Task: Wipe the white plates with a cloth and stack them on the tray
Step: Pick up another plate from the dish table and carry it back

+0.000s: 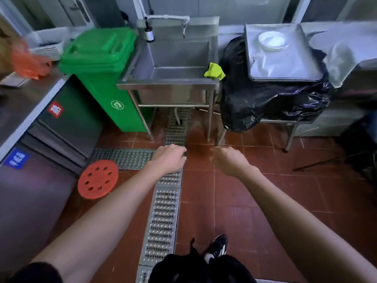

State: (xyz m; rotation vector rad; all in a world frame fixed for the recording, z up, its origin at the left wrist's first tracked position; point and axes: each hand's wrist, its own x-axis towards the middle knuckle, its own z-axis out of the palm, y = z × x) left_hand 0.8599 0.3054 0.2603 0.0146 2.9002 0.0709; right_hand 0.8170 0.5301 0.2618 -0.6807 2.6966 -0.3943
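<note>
A short stack of round white plates [273, 41], shallow and glossy, is seen at the far end of a steel tray [285, 64]. A yellow-green cloth [214, 71] is crumpled on the sink [169, 78] corner. Nothing is held: left hand [170, 158] and right hand [229, 162] are loosely curled over the floor.

Red tile floor [234, 201] under the hands; metal drain grate [163, 217] runs between them. Steel sink [173, 58] ahead, green bin [102, 64] forward-left.
</note>
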